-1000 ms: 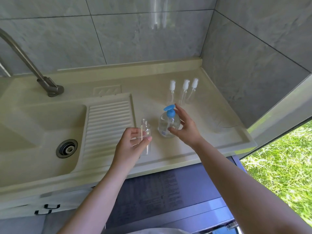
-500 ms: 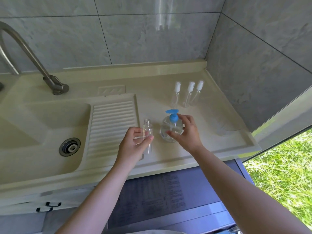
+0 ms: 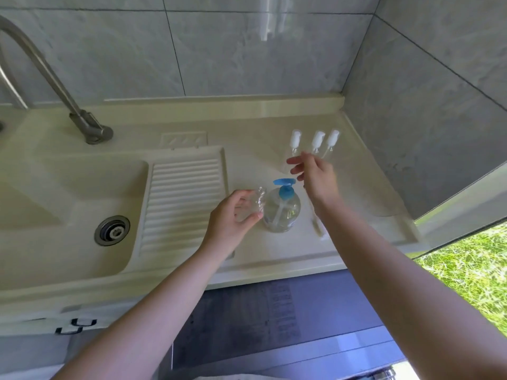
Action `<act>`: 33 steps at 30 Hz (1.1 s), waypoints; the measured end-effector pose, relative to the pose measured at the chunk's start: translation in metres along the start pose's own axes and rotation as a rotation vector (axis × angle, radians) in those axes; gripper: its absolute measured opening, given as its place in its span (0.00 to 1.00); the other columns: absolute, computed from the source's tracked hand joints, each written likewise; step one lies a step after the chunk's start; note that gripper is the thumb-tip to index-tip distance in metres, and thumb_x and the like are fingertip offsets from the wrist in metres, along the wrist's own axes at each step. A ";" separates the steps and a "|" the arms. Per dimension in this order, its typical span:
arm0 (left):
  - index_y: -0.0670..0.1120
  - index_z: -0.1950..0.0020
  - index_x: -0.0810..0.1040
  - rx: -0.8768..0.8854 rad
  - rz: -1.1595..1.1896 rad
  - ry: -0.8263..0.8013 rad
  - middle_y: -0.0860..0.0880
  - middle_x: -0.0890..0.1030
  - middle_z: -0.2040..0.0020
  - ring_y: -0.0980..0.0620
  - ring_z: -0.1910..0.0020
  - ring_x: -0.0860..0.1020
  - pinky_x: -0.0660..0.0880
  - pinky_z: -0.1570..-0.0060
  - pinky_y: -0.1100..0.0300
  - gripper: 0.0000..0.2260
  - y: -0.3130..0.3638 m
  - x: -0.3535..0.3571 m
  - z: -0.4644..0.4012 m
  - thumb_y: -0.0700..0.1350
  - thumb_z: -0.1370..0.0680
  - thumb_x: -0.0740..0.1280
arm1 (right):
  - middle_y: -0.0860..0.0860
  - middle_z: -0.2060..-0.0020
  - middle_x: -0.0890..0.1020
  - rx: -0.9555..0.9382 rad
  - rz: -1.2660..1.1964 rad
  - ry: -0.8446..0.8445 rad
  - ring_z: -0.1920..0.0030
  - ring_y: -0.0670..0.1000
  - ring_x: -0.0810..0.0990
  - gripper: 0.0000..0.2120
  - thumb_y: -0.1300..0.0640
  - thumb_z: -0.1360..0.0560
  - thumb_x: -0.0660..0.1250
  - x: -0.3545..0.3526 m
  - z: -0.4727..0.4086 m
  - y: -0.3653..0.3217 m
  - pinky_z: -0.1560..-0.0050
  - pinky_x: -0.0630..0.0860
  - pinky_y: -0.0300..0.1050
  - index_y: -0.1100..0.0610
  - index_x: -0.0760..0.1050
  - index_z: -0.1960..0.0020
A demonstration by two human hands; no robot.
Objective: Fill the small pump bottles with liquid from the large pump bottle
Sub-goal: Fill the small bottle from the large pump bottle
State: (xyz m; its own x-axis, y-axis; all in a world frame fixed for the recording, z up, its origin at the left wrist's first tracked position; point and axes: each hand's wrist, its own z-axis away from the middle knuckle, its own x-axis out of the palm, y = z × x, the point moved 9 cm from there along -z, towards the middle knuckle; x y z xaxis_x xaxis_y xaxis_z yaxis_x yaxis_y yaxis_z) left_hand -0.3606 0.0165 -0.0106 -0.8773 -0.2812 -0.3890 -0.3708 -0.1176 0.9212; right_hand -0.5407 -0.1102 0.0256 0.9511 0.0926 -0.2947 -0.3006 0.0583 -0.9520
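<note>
Faucet (image 3: pixel 55 86): mounted at the far left, with its spout arching out of the top left corner above the basin.

Drain (image 3: pixel 112 230): set in the basin floor, left of the ribbed draining board (image 3: pixel 184 198).

Left hand (image 3: pixel 233 218): fingers and thumb curled around an uncapped small clear bottle (image 3: pixel 256 202), held upright just beside the large bottle. Whether the two bottles touch cannot be told.

Large pump bottle (image 3: pixel 282 212): stands on the counter (image 3: pixel 258 138) between the two hands. It has a clear body and a blue pump head (image 3: pixel 284 185), and no hand touches it.

Right hand (image 3: pixel 312 174): raised above the counter behind and to the right of the large bottle, with the fingers loosely spread and holding nothing. It is motion-blurred.

White pump insert (image 3: pixel 317 226): lies on the counter partly under the right forearm.

Three small bottles with white caps (image 3: pixel 317 141): stand in a row near the back right of the counter, just beyond the right fingertips (image 3: pixel 292 161).
</note>
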 end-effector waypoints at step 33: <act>0.54 0.41 0.78 0.074 -0.107 -0.019 0.54 0.79 0.47 0.62 0.48 0.76 0.70 0.45 0.68 0.18 0.007 0.015 -0.022 0.45 0.29 0.76 | 0.50 0.47 0.81 0.046 0.829 -0.261 0.52 0.58 0.75 0.21 0.47 0.24 0.44 0.060 -0.050 0.026 0.54 0.68 0.51 0.52 0.73 0.47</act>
State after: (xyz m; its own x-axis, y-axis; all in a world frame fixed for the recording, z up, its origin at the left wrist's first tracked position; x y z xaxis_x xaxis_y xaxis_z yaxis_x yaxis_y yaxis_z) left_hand -0.3694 -0.0099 -0.0097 -0.8371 -0.2523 -0.4854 -0.4832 -0.0752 0.8723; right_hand -0.4876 -0.1527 -0.0213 0.3790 0.3475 -0.8577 -0.8972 -0.0890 -0.4325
